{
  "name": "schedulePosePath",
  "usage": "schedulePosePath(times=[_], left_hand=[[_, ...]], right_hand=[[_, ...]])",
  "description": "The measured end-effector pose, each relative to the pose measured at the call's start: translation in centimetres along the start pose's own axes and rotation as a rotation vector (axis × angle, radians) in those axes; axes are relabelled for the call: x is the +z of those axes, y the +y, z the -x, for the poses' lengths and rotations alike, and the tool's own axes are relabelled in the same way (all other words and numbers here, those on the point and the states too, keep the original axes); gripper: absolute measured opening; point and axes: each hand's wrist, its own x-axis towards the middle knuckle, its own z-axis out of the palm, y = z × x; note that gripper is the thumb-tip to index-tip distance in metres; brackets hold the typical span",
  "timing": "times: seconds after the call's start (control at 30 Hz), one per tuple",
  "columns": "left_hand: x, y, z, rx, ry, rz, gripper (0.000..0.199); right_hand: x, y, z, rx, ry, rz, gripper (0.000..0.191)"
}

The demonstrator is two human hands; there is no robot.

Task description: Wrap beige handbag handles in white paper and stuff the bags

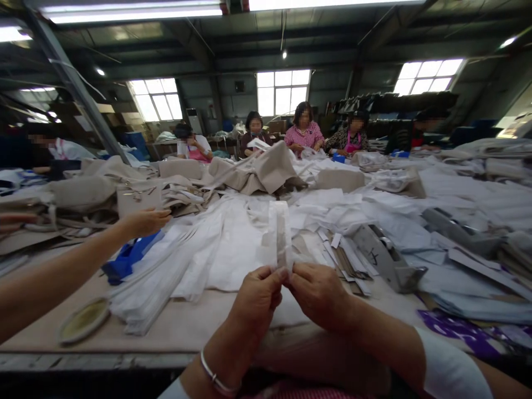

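The thin, see-through sleeve [279, 230] stands upright above the near part of the tabletop [187, 321], its lower end between both hands. The left hand [258, 293] pinches that end from the left, thumb on top, fingers curled closed; the right hand [318, 291] grips the same end from the right, its fingers closed too, the two hands just beside each other. A darker band runs along the sleeve, but whether something lies inside cannot be told.

Limp film like this seems to call for a light, even pinch from both sides: a hard squeeze would likely crease it, and an uneven pull skew its edges. Bracing one hand against the other should steady the free upper end.

Left of the sleeve lie a fanned pile of white strips [166, 260], a blue dispenser [131, 257] and a round dish [83, 320]; right of it, card strips [349, 266] and a grey dispenser [386, 255]. A co-worker's hand [145, 221] reaches in left of the sleeve, well apart, so elbow room there looks worth minding.
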Motion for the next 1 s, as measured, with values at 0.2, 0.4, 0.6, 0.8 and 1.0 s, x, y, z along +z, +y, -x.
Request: schedulePosePath(times=[0.2,0.4,0.6,0.8,1.0], left_hand=[[-0.3,0.7,0.9,0.461,-0.005,-0.594,0.02],[-0.8,0.5,1.4,0.633,-0.113,-0.849,0.017],[-1.2,0.4,0.6,-0.015,-0.075,-0.207,0.035],[-0.4,0.6,0.2,0.123,0.083,-0.197,0.031],[-0.6,1.5,1.4,0.598,-0.134,-0.776,0.011]], right_hand=[[-1.4,0.3,-0.7,0.562,-0.096,-0.937,0.034],[-1.3,-0.3,-1.8,0.948,-0.021,-1.409,0.033],[0.1,-0.8,-1.0,0.368,0.036,-0.546,0.018],[-0.1,-0.3,-0.7,0.231,-0.004,-0.381,0.019],[-1.3,0.3,-2.1,0.878,-0.157,-1.444,0.038]])
